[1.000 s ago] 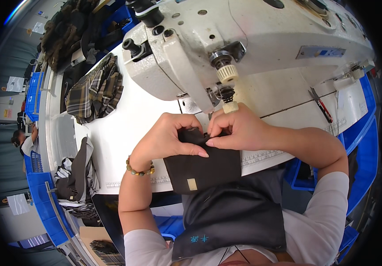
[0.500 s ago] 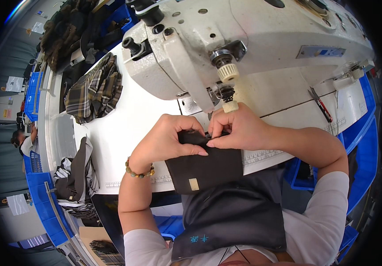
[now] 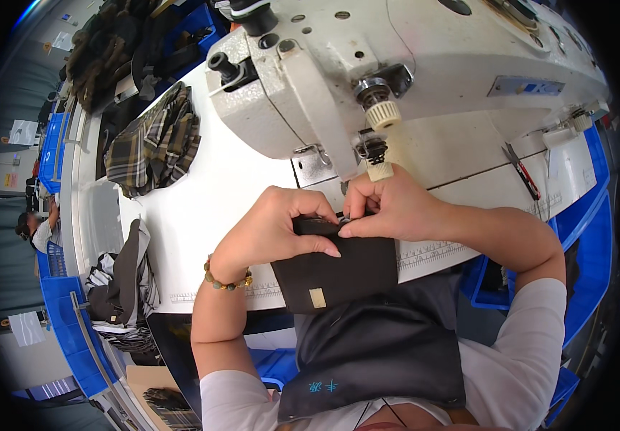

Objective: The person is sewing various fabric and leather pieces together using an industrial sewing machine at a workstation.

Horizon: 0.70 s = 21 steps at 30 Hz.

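A dark fabric piece (image 3: 346, 269) with a small cream label hangs over the front edge of the white sewing table. My left hand (image 3: 281, 223) pinches its upper edge, thumb lying on the near face and fingers behind. Close beside it, my right hand (image 3: 389, 208) grips the same edge between thumb and curled forefinger. Both hands sit just below the needle area of a white sewing machine (image 3: 310, 108). What lies between the fingertips at the fold is too small to make out.
Plaid fabric pieces (image 3: 155, 147) lie on the table at the left, with a stack of dark and striped cloth (image 3: 119, 280) nearer me. Red-handled thread snips (image 3: 524, 172) rest at the right. Blue bins (image 3: 586, 244) flank the table. Another person (image 3: 40, 228) sits far left.
The view has shifted slightly, so the machine appears a little further right. Both hands keep their grip on the dark fabric's edge, with only small finger movement.
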Tool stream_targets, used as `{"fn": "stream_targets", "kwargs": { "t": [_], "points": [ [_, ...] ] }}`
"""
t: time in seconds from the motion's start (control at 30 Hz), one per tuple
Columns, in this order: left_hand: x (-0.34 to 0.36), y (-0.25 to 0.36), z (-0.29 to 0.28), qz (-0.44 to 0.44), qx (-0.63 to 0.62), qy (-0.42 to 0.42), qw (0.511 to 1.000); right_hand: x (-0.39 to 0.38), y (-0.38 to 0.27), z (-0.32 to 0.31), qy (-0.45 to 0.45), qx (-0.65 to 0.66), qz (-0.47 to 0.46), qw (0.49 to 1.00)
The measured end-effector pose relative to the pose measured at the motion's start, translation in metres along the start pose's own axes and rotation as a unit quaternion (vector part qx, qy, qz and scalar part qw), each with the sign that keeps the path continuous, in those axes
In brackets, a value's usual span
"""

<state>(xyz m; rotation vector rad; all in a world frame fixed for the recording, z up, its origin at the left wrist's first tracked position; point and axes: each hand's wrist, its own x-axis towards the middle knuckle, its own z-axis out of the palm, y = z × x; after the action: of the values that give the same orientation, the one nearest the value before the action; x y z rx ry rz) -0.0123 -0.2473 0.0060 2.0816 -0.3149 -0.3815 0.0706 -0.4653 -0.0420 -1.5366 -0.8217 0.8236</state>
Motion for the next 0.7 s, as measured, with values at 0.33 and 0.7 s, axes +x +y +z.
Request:
{"fn": "stream_targets", "kwargs": {
  "t": [0.33, 0.7],
  "points": [
    [0.001, -0.001, 0.005, -0.009, -0.041, 0.042, 0.998, -0.002, -0.01, 0.0, 0.009, 0.061, 0.017, 0.998],
    [0.002, -0.008, -0.005, 0.009, 0.004, 0.033, 0.999, -0.001, -0.006, -0.003, -0.009, -0.067, -0.025, 0.997]
  ]
}}
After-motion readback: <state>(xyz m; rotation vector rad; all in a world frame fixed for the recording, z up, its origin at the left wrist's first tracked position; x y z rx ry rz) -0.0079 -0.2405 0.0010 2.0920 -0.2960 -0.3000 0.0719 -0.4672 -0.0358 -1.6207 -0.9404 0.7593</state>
